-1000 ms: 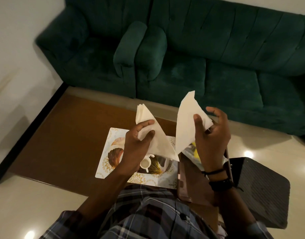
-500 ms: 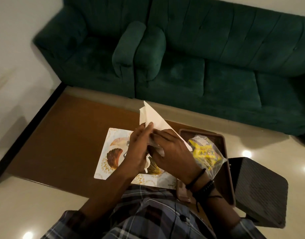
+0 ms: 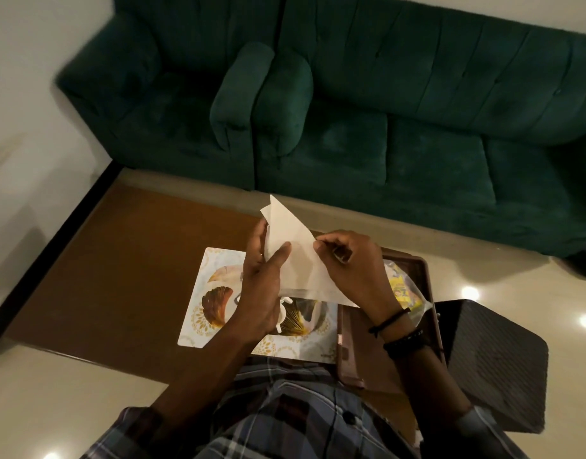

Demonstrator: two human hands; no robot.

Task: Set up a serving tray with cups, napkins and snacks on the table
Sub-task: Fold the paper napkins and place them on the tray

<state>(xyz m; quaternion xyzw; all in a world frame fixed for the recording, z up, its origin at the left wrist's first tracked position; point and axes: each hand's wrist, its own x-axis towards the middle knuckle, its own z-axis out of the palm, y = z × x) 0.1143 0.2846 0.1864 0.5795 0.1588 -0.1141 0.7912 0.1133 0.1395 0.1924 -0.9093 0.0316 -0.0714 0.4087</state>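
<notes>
Both hands hold folded white napkins (image 3: 293, 250) together, point up, above the table. My left hand (image 3: 263, 286) grips them from the left with the thumb across the front. My right hand (image 3: 351, 270) pinches their right edge. Below lies a patterned serving tray (image 3: 215, 286) with a small white cup (image 3: 281, 314) mostly hidden under my left hand. To the right, a brown tray (image 3: 420, 273) holds a clear bag of yellow snacks (image 3: 402, 288), partly covered by my right wrist.
The brown wooden table (image 3: 126, 270) spreads out to the left. A dark green sofa (image 3: 351, 104) stands beyond it. A dark woven stool (image 3: 496, 359) sits at the right, on a glossy cream floor (image 3: 533, 286).
A second ago each hand held a separate napkin apart. The hands came together and the two napkins are now stacked and held as one bundle.
</notes>
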